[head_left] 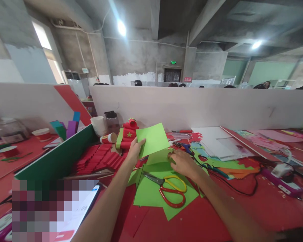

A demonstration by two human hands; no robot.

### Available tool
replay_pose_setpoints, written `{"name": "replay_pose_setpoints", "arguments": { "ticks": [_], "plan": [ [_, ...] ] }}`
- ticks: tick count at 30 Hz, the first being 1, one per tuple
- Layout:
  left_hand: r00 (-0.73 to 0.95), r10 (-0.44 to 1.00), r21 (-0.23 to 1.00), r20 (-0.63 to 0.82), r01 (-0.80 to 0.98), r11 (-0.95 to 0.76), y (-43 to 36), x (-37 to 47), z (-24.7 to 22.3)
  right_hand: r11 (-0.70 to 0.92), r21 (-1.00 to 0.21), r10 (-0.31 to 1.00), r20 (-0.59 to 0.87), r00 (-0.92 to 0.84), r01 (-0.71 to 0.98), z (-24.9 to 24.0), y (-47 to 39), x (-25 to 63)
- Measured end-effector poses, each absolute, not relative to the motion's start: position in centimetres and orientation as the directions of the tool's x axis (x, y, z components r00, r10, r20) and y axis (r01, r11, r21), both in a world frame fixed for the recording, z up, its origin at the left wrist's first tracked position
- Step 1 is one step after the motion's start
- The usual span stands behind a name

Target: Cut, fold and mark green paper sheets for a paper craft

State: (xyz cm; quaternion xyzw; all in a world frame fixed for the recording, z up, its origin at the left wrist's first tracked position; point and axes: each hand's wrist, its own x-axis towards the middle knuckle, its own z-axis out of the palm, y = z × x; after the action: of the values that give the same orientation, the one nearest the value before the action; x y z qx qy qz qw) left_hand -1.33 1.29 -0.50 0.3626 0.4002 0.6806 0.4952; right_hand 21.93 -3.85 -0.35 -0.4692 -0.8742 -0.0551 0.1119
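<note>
My left hand [136, 148] pinches a light green paper sheet [153, 138] by its left edge and holds it upright above the table. My right hand [179, 160] is at a second green sheet [158, 158], its fingers bent around that sheet's right end. Below both hands lie several green sheets [146, 195] on the red table. A pair of scissors [164, 183] with one yellow and one red handle rests on them, blades pointing left. Behind my left hand stands a red paper model [129, 134] with a yellow star.
Red folded paper strips [101, 156] lie beside a green divider board [58, 151]. A phone [83, 215] is at the lower left. Paper cups [98, 125] and a dark-lidded bottle [111, 121] stand behind. Paper scraps [232, 164], a cable and a purple power strip [282, 181] occupy the right.
</note>
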Motion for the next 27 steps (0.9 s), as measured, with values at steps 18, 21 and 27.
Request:
{"name": "replay_pose_setpoints", "arguments": {
  "ticks": [18,21,27],
  "plan": [
    [0.203,0.963,0.901,0.177,-0.428,-0.076,-0.5,-2.4,0.8,0.547,-0.837,0.808,0.535,0.247,0.019,1.6,0.5,28.6],
    [0.403,0.915,0.999,0.018,0.025,-0.03,-1.3,-1.8,0.6,0.466,-0.867,0.833,0.361,0.42,-0.179,1.4,1.4,30.5],
    [0.579,0.815,0.626,-0.025,0.645,-0.439,-1.1,-0.6,-0.8,0.387,-0.856,0.86,0.202,0.469,-0.342,1.1,2.4,32.8]
  ]
}}
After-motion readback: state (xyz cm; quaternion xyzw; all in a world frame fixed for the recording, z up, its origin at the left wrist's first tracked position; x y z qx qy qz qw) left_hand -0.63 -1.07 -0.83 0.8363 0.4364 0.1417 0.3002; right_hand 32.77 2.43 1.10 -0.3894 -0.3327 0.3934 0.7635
